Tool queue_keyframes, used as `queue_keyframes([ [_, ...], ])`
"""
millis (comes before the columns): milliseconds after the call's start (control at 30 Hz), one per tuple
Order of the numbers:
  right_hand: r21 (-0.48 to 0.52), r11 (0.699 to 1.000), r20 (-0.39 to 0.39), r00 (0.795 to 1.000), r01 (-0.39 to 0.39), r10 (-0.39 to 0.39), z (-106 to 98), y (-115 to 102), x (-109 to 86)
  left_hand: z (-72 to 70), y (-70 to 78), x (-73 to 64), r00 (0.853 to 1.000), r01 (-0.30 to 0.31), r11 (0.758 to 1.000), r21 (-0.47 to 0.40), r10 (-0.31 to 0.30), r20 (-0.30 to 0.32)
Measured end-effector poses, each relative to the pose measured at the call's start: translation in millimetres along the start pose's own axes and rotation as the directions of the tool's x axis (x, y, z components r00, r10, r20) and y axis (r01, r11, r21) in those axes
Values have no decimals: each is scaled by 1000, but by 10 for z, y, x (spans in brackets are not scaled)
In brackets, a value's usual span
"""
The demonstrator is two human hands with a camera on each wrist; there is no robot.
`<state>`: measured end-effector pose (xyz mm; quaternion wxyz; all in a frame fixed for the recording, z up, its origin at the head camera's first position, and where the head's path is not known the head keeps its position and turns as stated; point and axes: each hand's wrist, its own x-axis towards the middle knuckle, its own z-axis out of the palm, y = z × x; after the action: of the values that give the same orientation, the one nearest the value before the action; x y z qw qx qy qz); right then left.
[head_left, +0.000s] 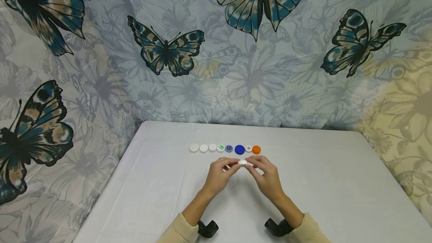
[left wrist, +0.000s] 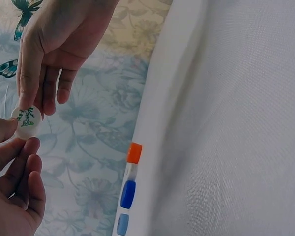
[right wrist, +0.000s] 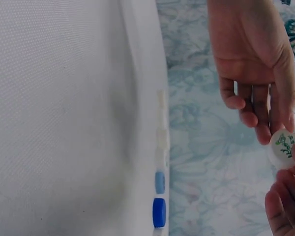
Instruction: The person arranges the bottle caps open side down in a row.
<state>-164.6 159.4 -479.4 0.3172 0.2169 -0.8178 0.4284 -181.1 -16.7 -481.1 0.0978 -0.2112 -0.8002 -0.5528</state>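
A white bottle cap (head_left: pixel 242 163) with green print on its top is held up between both hands, above the table. My left hand (head_left: pixel 217 177) pinches it between thumb and fingers from the left. From the opposite side, my right hand (head_left: pixel 269 181) also pinches its edge. The left wrist view shows the printed face of the cap (left wrist: pixel 28 122), with the left hand (left wrist: pixel 14 182) below and the right hand (left wrist: pixel 64 49) above. Just beyond the hands lies a row of caps, including a dark blue cap (head_left: pixel 240 149) and an orange cap (head_left: pixel 256 149).
The row also has several white caps, one of them a plain cap (head_left: pixel 194 148) at its left end, and a light blue cap (head_left: pixel 229 148). A white cloth covers the table (head_left: pixel 152 183). Behind stands a backdrop (head_left: pixel 256 96) with butterflies and flowers.
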Motion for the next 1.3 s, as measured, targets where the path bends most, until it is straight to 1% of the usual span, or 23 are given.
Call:
queue_keyframes([
  [167, 27, 999, 28, 999, -48, 47, -6, -27, -4, 0, 10, 3, 1000, 16, 1000, -5, -16, -15],
  [300, 39, 996, 75, 994, -82, 79, -9, -34, -17, -8, 24, 12, 999, 49, 999, -10, -49, -17],
  [467, 43, 996, 155, 986, -75, 68, -20, -20, -21, -19, 14, 28, 997, 74, 996, -57, -75, -9],
  [567, 43, 997, 178, 982, -70, 62, -25, -11, -27, -23, 4, 27, 996, 88, 994, -65, -88, 5],
  [633, 46, 996, 180, 982, -71, 62, -26, -6, -36, -27, 5, 21, 995, 94, 994, -52, -94, 19],
  [800, 43, 996, 149, 987, -75, 68, -27, 14, -52, -46, 14, 6, 996, 65, 998, -12, -65, 67],
  [900, 29, 995, 127, 988, -95, 91, -26, 24, -54, -61, 16, 3, 993, 46, 999, -4, -46, 108],
  [1033, 19, 991, 123, 984, -130, 126, -30, 18, -51, -77, 31, 2, 988, 46, 999, 9, -47, 150],
  [1100, 25, 990, 126, 983, -137, 132, -33, 11, -46, -81, 38, 1, 987, 51, 999, 14, -53, 155],
  [1300, 48, 989, 149, 980, -139, 130, -36, 5, -51, -75, 20, -10, 987, 71, 997, 20, -73, 143],
])
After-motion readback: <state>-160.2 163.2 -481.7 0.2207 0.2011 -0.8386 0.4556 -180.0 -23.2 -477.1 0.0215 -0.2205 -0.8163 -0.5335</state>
